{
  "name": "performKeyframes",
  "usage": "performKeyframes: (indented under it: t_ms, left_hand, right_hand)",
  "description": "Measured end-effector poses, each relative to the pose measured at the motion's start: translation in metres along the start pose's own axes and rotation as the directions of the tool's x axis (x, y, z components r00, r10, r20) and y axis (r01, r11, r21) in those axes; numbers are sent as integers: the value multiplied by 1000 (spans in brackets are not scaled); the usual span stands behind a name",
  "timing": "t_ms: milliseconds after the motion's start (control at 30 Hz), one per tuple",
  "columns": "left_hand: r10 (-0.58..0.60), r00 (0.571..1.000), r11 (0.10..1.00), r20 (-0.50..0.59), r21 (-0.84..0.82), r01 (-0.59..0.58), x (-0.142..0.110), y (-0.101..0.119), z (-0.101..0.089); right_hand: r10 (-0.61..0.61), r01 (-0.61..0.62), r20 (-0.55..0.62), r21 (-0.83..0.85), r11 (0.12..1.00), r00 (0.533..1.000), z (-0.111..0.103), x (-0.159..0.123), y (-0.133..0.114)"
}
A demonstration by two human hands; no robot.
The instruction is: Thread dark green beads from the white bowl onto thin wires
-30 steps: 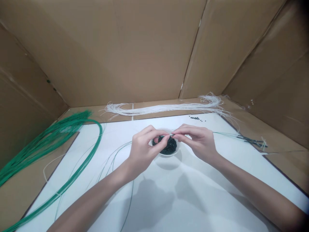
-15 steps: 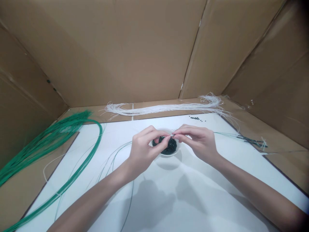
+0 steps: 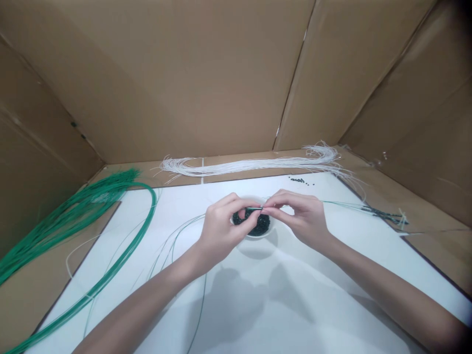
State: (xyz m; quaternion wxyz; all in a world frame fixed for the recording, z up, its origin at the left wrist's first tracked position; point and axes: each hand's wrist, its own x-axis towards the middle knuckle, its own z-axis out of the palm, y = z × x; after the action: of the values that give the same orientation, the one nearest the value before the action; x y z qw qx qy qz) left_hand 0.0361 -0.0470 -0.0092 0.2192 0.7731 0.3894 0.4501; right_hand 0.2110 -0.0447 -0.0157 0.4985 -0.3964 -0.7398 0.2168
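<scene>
Pinching a thin green wire (image 3: 254, 209) between their fingertips, a person holds both bare hands together just above a small white bowl (image 3: 254, 236). The left hand (image 3: 226, 228) is curled around the near side of the bowl, while the right hand (image 3: 302, 217) reaches in from the other side with its fingers gathered and lightly bent. The two hands nearly touch at the wire, and the exact finger grip is too small to make out. The bowl is heaped with dark beads (image 3: 258, 225) and stands on a white sheet (image 3: 313, 290), directly below the hands.

From the right hand, a green strand (image 3: 342, 203) runs off across the sheet to a dark section that looks like strung beads (image 3: 383, 212), lying near the sheet's right edge. Loose thin green wires (image 3: 173, 246) curve across the sheet beneath the left forearm.

Farther left, a bundle of green wires (image 3: 70, 216) lies on the cardboard base, with a thick green loop (image 3: 147, 221) curving over the sheet beside it. A long bundle of white strands (image 3: 247, 166) stretches along the far side, just beyond the sheet, and a few stray dark beads (image 3: 299, 180) sit near its right end. Cardboard walls (image 3: 155, 73) enclose the scene.
</scene>
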Motion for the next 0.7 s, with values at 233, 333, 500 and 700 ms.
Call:
performKeyframes:
  t_ms: [233,333,500,700]
  left_hand:
    - [-83,996,993,27,-80,85,4,-9,0]
    - [-125,991,984,40,-122,129,6,-9,1]
    - [-216,974,962,76,-157,225,7,-6,1]
    - [-140,988,983,71,-108,147,6,-8,2]
  right_hand:
    - [37,-36,85,-14,999,996,-3,1,-2]
    - [29,-27,99,-26,999,995,-3,2,-4]
    - [61,-60,84,-19,998,995,-2,2,-3]
    - [92,-91,75,-19,996,993,-2,3,-2]
